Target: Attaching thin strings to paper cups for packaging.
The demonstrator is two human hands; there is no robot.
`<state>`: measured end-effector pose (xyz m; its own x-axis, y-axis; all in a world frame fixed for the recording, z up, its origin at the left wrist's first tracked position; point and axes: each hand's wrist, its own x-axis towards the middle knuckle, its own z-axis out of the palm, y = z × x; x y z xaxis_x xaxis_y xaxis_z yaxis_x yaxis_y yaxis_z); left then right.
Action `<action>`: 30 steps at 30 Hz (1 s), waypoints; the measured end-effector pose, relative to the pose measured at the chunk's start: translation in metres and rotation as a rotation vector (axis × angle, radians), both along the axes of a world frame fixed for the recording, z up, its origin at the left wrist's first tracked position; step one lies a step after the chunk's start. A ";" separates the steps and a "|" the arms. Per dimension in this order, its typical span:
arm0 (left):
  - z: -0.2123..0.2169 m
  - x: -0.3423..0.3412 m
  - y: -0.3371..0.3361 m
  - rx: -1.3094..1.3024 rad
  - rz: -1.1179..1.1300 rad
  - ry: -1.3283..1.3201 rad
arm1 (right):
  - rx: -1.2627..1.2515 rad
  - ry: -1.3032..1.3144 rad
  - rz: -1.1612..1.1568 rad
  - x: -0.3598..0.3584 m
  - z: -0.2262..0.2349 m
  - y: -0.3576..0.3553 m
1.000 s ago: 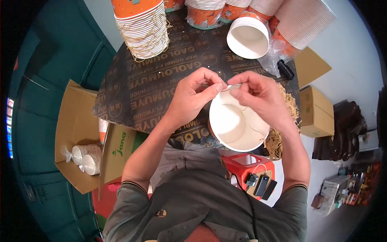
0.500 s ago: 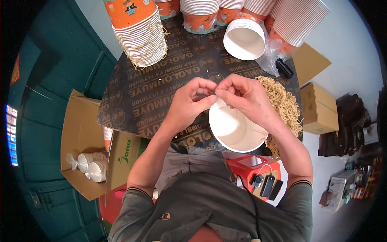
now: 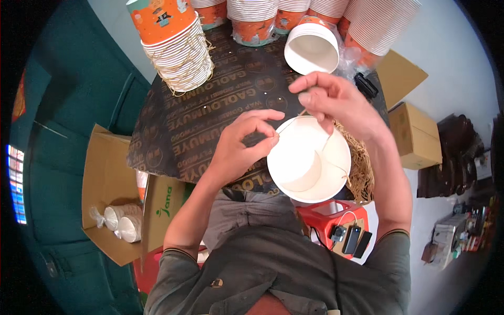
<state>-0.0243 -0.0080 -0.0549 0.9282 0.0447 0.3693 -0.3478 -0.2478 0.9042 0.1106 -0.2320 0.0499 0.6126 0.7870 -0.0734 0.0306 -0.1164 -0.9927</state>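
Note:
A white paper tub (image 3: pixel 308 184) stands at the table's near edge between my hands, its open mouth facing up at me. A thin tan string (image 3: pixel 335 165) crosses the mouth and ends in a small knot at the right rim. My left hand (image 3: pixel 239 144) is at the tub's left rim, thumb and forefinger pinched on the string. Over the far right rim is my right hand (image 3: pixel 344 105), fingers curled, with the string running into them; the exact grip is partly hidden. A heap of tan strings (image 3: pixel 362 173) lies to the right, partly behind the tub and my right forearm.
An upright stack of orange-printed tubs (image 3: pixel 181 63) draped with strings is at the far left of the dark table (image 3: pixel 205 115). More stacks (image 3: pixel 253 26) line the back, beside a tipped tub (image 3: pixel 312 52). A black object (image 3: pixel 366 85) lies far right; an open carton (image 3: pixel 113 173) sits left.
My hands have parted: the right has moved up and right, the left slightly lower. A stretch of string now shows between them. The tub's mouth appears more fully in view.

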 end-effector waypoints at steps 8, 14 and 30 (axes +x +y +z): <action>0.004 -0.015 -0.017 0.112 0.091 -0.131 | -0.163 -0.354 0.218 0.061 0.030 0.043; 0.002 -0.026 -0.037 0.284 0.378 -0.176 | 0.022 -0.819 -0.047 0.073 -0.007 0.046; -0.003 -0.044 -0.064 0.470 0.711 -0.334 | -0.261 -1.088 -0.163 -0.087 -0.038 0.010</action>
